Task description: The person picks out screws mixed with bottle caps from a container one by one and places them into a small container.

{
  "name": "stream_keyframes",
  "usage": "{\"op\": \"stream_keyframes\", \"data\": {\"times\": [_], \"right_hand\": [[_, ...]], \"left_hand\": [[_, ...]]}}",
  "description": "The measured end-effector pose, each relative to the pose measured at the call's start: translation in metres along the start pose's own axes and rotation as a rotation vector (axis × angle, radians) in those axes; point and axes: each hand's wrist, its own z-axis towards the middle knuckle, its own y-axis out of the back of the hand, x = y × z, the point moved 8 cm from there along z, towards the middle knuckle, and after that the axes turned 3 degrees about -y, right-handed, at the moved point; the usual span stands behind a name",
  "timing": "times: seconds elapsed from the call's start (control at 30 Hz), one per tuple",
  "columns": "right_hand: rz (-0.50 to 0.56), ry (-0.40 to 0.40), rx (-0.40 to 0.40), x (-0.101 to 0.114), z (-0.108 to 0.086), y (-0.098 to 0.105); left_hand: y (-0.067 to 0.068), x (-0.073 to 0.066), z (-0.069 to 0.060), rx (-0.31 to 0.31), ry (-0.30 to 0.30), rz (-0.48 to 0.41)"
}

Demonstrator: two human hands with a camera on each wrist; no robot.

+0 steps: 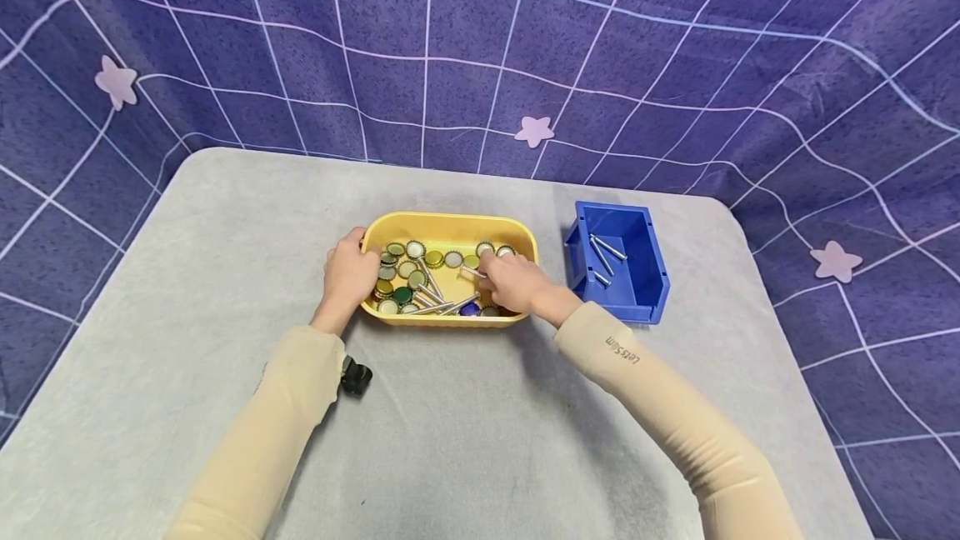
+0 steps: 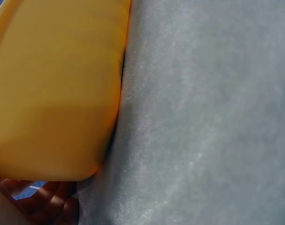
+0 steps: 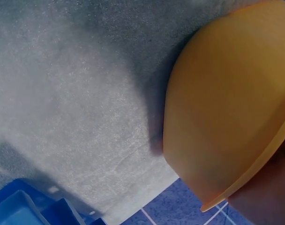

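Note:
A yellow tub holds bottle caps of several colours and slim silver metal pins. My left hand grips the tub's left end, thumb over the rim; in the left wrist view its fingers lie against the tub's outer wall. Reaching inside at the right, my right hand pinches a silver metal pin, its fingertips partly hidden. In the right wrist view the tub wall hides most of that hand.
A blue bin stands right of the tub with a few silver metal pins inside. Near my left wrist a small black object shows above the grey tabletop. A purple gridded curtain hangs behind the table.

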Motion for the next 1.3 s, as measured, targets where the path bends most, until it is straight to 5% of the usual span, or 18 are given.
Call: {"op": "stream_keyframes", "data": {"times": [0.27, 1.03, 1.3], "right_hand": [[0.093, 0.052, -0.084, 0.003, -0.002, 0.010], [0.151, 0.063, -0.124, -0.004, -0.003, 0.013], [0.301, 0.135, -0.200, -0.005, -0.005, 0.021]], "left_hand": [[0.000, 0.000, 0.000, 0.000, 0.000, 0.004], [0.001, 0.000, 0.000, -0.001, 0.005, 0.006], [0.001, -0.001, -0.001, 0.002, 0.008, -0.001]]}}
